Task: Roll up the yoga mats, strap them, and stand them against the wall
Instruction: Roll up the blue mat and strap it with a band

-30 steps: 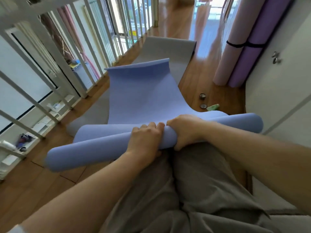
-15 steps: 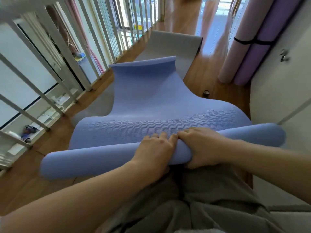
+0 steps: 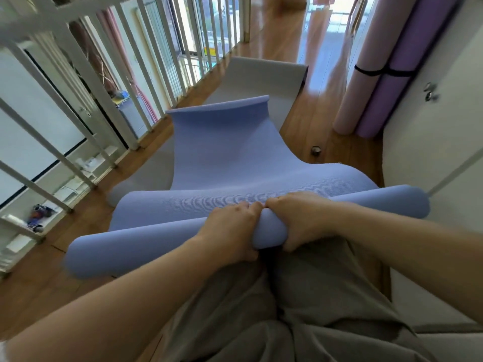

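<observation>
The left hand point(image 3: 230, 228) and the right hand point(image 3: 300, 220) grip the rolled part of the blue mat point(image 3: 227, 163), fingers curled over its top, side by side. Beyond the fingers the unrolled part lies over a grey mat point(image 3: 261, 77). Far right of the fingers, two rolled mats point(image 3: 379, 74) lean on the wall, strapped together.

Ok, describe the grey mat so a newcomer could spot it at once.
Follow the white railing along the wooden floor: the grey mat lies flat beside it, its near part under the blue mat. It is the only mat fully unrolled; the blue mat is partly rolled, and the pink roll and purple roll stand strapped at the wall.
</observation>
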The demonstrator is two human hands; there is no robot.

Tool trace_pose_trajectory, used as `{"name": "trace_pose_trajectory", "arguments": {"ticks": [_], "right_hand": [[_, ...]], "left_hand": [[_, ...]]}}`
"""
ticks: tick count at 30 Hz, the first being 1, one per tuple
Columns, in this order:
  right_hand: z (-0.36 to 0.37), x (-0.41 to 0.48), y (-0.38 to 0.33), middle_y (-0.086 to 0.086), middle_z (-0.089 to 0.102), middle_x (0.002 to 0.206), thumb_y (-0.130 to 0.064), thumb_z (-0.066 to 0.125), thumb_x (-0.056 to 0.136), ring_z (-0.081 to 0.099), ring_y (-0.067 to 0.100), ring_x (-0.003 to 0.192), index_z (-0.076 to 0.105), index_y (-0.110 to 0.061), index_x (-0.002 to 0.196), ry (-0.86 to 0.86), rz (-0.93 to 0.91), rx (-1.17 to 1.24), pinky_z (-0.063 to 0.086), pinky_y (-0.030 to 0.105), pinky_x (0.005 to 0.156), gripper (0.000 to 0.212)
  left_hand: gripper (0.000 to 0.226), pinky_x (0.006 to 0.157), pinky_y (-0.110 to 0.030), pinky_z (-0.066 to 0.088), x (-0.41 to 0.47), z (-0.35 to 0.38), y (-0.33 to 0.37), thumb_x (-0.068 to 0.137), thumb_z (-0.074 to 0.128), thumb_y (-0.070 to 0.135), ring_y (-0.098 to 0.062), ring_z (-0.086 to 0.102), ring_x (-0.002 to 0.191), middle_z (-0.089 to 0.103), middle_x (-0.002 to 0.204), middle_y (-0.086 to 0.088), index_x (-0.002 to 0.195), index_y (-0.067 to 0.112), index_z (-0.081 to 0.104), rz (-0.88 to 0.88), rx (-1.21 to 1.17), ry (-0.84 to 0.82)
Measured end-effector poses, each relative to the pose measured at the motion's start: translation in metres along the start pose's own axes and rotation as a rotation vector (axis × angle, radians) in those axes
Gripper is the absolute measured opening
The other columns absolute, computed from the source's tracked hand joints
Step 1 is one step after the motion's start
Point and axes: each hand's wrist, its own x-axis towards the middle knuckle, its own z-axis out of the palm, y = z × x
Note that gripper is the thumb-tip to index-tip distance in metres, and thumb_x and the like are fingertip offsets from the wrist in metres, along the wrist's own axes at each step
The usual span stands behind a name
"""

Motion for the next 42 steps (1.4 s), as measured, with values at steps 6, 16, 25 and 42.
{"name": "trace_pose_trajectory", "arguments": {"ticks": [6, 16, 25, 42], "right_hand": [[0.030, -0.002, -0.011, 0.001, 0.054, 0.124, -0.036, 0.063, 0.082, 0.053, 0.021, 0.110, 0.039, -0.021, 0.132, 0.332, 0.038, -0.185, 0.041, 0.034, 0.093, 0.058], [0.012, 0.013, 0.001, -0.001, 0.060, 0.109, -0.042, 0.076, 0.065, 0.058, 0.022, 0.098, 0.047, -0.021, 0.112, 0.230, 0.036, -0.070, 0.042, 0.032, 0.075, 0.058], [0.010, 0.026, 0.008, -0.001, 0.063, 0.104, -0.042, 0.071, 0.069, 0.062, 0.021, 0.093, 0.050, -0.019, 0.110, 0.329, 0.019, -0.102, 0.045, 0.032, 0.074, 0.051], [0.016, -0.038, -0.016, -0.006, 0.062, 0.107, -0.053, 0.068, 0.067, 0.061, 0.017, 0.094, 0.050, -0.024, 0.110, 0.159, -0.061, -0.067, 0.046, 0.032, 0.078, 0.054]], "left_hand": [[0.072, 0.090, -0.035, 0.048, 0.020, -0.015, -0.017, 0.063, 0.080, 0.045, -0.021, 0.056, 0.107, 0.059, 0.121, 0.002, 0.124, 0.024, 0.047, 0.029, -0.160, -0.195], [0.074, 0.082, -0.036, 0.044, 0.014, 0.006, -0.007, 0.072, 0.070, 0.042, -0.025, 0.056, 0.106, 0.052, 0.120, -0.001, 0.133, 0.022, 0.035, -0.048, 0.081, 0.122], [0.069, 0.090, -0.047, 0.044, 0.026, 0.002, -0.012, 0.060, 0.082, 0.040, -0.029, 0.061, 0.096, 0.059, 0.108, -0.003, 0.118, 0.018, 0.052, -0.149, 0.199, 0.151], [0.055, 0.075, -0.036, 0.044, -0.032, -0.003, 0.038, 0.075, 0.069, 0.027, -0.030, 0.060, 0.090, 0.060, 0.106, -0.008, 0.125, 0.012, 0.050, -0.013, 0.267, 0.157]]}}
